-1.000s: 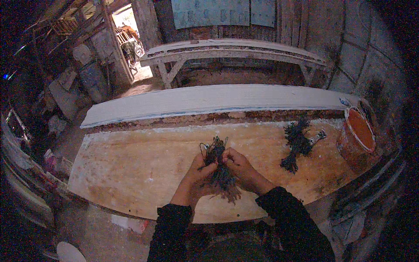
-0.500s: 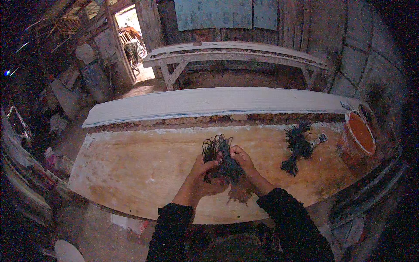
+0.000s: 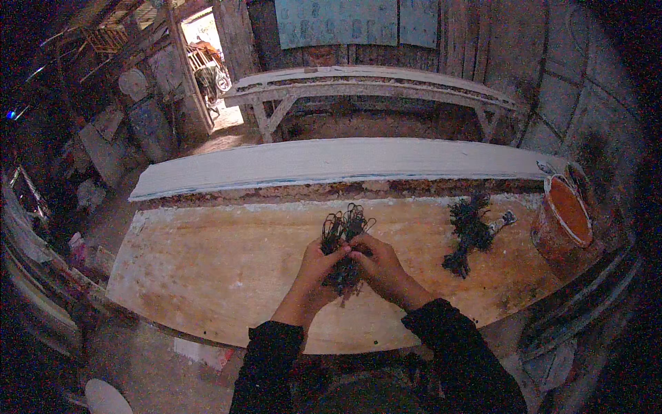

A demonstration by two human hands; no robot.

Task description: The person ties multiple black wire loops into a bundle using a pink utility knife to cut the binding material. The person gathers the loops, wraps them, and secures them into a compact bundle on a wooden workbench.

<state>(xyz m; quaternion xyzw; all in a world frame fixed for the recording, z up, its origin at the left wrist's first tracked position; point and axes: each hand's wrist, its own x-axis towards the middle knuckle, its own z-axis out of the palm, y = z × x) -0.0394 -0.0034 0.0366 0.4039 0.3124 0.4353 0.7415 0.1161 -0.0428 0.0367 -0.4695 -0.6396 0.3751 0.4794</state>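
A bundle of thin dark looped cords (image 3: 353, 219) is held up between my hands over the wooden table. Its loops stand above my fingers, and its frayed lower ends hang beneath. My left hand (image 3: 320, 268) is closed round the left side of the bundle, thumb across the front. From the right, my right hand (image 3: 383, 268) grips the same cords, its fingers and thumb meeting the left thumb at the middle. A second dark cord bundle (image 3: 472, 231) lies on the table to the right, beside a small crumpled whitish piece (image 3: 505, 221).
The wooden tabletop (image 3: 207, 255) has a rounded near edge. Along its far side runs a long white-coated board (image 3: 345, 162). An orange-red bucket (image 3: 545, 228) stands tilted at the right end. Beyond are a long bench (image 3: 386, 88) and a bright doorway (image 3: 214, 76).
My right hand has moved left and closed in against my left hand. The two parts of the cord bundle are now drawn together, with less hanging below.
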